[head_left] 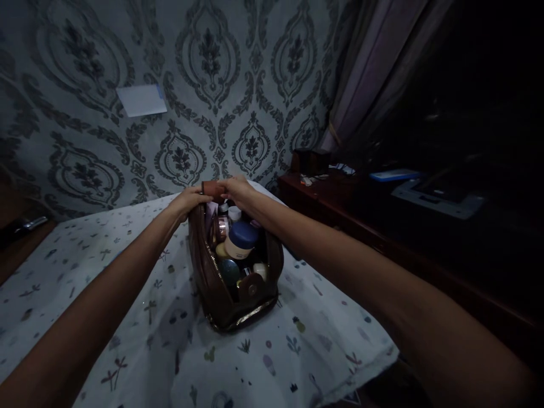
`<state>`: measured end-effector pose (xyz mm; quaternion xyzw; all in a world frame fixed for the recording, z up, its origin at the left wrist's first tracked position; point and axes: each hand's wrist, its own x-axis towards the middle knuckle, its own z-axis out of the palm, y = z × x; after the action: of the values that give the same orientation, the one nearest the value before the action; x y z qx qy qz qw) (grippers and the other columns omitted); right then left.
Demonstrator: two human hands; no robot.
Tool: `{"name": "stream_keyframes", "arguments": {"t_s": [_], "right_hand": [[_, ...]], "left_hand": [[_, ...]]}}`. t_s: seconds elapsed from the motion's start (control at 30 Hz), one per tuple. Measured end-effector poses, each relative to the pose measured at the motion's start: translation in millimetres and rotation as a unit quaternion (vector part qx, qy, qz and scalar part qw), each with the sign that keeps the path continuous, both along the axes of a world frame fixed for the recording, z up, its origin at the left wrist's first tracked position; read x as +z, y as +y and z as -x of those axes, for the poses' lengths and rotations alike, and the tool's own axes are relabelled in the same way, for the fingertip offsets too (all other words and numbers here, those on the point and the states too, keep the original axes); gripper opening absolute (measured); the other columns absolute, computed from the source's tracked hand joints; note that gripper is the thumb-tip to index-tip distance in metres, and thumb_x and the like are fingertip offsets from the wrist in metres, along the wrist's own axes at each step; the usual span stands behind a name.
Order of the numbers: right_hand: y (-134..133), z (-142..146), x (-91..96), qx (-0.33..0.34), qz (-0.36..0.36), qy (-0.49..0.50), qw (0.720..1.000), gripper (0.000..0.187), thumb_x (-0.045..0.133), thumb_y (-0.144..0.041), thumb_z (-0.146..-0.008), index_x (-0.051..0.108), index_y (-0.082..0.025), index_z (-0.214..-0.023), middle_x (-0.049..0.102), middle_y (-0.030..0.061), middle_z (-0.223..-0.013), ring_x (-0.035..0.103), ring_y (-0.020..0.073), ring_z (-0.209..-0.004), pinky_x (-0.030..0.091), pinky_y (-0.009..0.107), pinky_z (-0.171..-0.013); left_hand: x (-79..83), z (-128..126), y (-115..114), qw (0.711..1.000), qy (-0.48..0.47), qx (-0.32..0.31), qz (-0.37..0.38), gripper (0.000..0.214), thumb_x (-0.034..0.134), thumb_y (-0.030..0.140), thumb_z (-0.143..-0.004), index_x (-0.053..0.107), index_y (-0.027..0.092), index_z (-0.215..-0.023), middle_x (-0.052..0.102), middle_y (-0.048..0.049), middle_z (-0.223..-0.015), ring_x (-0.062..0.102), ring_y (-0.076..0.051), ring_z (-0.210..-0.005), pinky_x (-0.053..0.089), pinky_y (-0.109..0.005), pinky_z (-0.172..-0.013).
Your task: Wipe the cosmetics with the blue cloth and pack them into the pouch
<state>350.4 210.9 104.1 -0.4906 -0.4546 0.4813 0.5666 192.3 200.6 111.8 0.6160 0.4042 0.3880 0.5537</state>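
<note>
A brown leather toiletry bag [199, 272] stands unzipped on the patterned cloth. Its far end is held by both hands. My left hand [189, 203] is closed on the far left edge, its thumb lying over the rim. At the far right, my right hand [238, 190] has its fingers closed on a lighter brown flap [213, 190] of the bag. Inside sit a jar with a dark blue lid [243, 235], a dark green round container [228, 272], a white-capped item [260, 271] and other small toiletries. A near flap with a snap [251, 288] folds inward.
White cloth with small plant prints [127, 317] covers the surface, its corner hanging at the lower right. Behind is patterned wallpaper [250, 68] with a white panel [142, 101]. A dark red desk [306, 198] at the right bears cables and a blue-edged object [395, 175].
</note>
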Motion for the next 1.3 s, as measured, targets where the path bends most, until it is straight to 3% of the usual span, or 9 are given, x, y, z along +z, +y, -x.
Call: {"name": "stream_keyframes", "arguments": {"t_s": [0.1, 0.23, 0.33, 0.43, 0.6, 0.77, 0.97, 1.17, 1.3], "right_hand": [[-5, 0, 6.2, -0.006, 0.029, -0.019, 0.999, 0.032, 0.064, -0.032, -0.096, 0.062, -0.015, -0.123, 0.065, 0.0098, -0.122, 0.067, 0.0215, -0.103, 0.059, 0.041, -0.087], [-10, -2, 15.7, 0.001, 0.026, -0.035, 0.999, 0.008, 0.071, -0.011, -0.081, 0.065, -0.014, -0.085, 0.067, 0.0020, -0.079, 0.064, 0.0138, -0.074, 0.054, 0.024, -0.065], [-13, -13, 22.7, 0.024, -0.001, -0.058, 0.998, 0.021, 0.075, -0.003, -0.066, 0.060, -0.017, -0.066, 0.059, -0.0040, -0.059, 0.058, 0.0126, -0.064, 0.048, 0.021, -0.058], [-17, -31, 28.6, 0.062, -0.025, -0.079, 0.995, 0.027, 0.077, 0.003, -0.055, 0.059, -0.017, -0.059, 0.056, -0.0072, -0.052, 0.057, 0.0114, -0.060, 0.046, 0.020, -0.058], [-29, -41, 23.8, 0.124, -0.053, -0.049, 0.990, 0.015, 0.075, -0.004, -0.059, 0.067, -0.014, -0.067, 0.070, -0.0004, -0.061, 0.065, 0.0157, -0.061, 0.052, 0.026, -0.065], [-34, -9, 7.6, 0.083, -0.106, 0.039, 0.990, 0.021, 0.061, -0.014, -0.072, 0.067, -0.017, -0.092, 0.076, -0.0003, -0.080, 0.070, 0.0147, -0.076, 0.056, 0.026, -0.077], [-32, -5, 9.3, 0.062, -0.126, 0.057, 0.988, 0.020, 0.063, -0.018, -0.069, 0.065, -0.016, -0.089, 0.074, -0.0005, -0.080, 0.068, 0.0144, -0.075, 0.055, 0.027, -0.077], [-34, -7, 11.2, 0.019, -0.146, 0.026, 0.989, 0.021, 0.063, -0.020, -0.068, 0.066, -0.015, -0.088, 0.073, -0.0008, -0.078, 0.066, 0.0150, -0.074, 0.055, 0.028, -0.078], [-38, -3, 11.9, 0.003, -0.171, -0.018, 0.985, 0.022, 0.059, -0.018, -0.070, 0.068, -0.015, -0.090, 0.074, 0.0001, -0.079, 0.068, 0.0158, -0.076, 0.056, 0.028, -0.075]], "left_hand": [[2.4, 1, -3, 1.000, 0.015, -0.008, 0.007, 0.043, 0.085, 0.019, -0.046, 0.076, 0.020, -0.088, 0.076, 0.0000, -0.071, 0.067, -0.018, -0.064, 0.052, -0.026, -0.061], [3.2, 4, -8, 1.000, 0.016, -0.026, 0.007, 0.057, 0.086, 0.022, -0.047, 0.075, 0.020, -0.103, 0.078, -0.0015, -0.083, 0.070, -0.019, -0.071, 0.054, -0.026, -0.064], [1.6, 6, -10, 1.000, 0.008, -0.024, -0.002, 0.062, 0.085, 0.022, -0.048, 0.073, 0.020, -0.109, 0.079, -0.0029, -0.092, 0.071, -0.020, -0.078, 0.054, -0.027, -0.070], [-1.6, 4, -11, 1.000, -0.005, -0.005, -0.023, 0.060, 0.082, 0.023, -0.050, 0.072, 0.019, -0.109, 0.079, -0.0029, -0.095, 0.071, -0.021, -0.084, 0.054, -0.028, -0.076], [-10.6, -8, -12, 0.997, -0.043, 0.021, -0.067, 0.055, 0.079, 0.028, -0.051, 0.073, 0.017, -0.104, 0.078, -0.0034, -0.095, 0.070, -0.023, -0.090, 0.052, -0.031, -0.086], [-21.2, -23, -3, 0.989, -0.080, 0.072, -0.100, 0.046, 0.074, 0.032, -0.054, 0.073, 0.017, -0.097, 0.077, -0.0023, -0.092, 0.068, -0.025, -0.096, 0.050, -0.033, -0.091], [-19.6, -19, -7, 0.988, -0.089, 0.067, -0.109, 0.050, 0.077, 0.034, -0.055, 0.073, 0.016, -0.102, 0.078, -0.0038, -0.098, 0.068, -0.025, -0.098, 0.051, -0.034, -0.093], [-16.9, -13, -13, 0.988, -0.085, 0.054, -0.113, 0.043, 0.075, 0.038, -0.060, 0.073, 0.017, -0.097, 0.076, -0.0031, -0.090, 0.068, -0.024, -0.091, 0.052, -0.033, -0.086], [-14.4, -17, -15, 0.985, -0.089, 0.060, -0.136, 0.043, 0.072, 0.034, -0.059, 0.072, 0.017, -0.099, 0.076, -0.0018, -0.091, 0.067, -0.023, -0.092, 0.051, -0.033, -0.090]]}}
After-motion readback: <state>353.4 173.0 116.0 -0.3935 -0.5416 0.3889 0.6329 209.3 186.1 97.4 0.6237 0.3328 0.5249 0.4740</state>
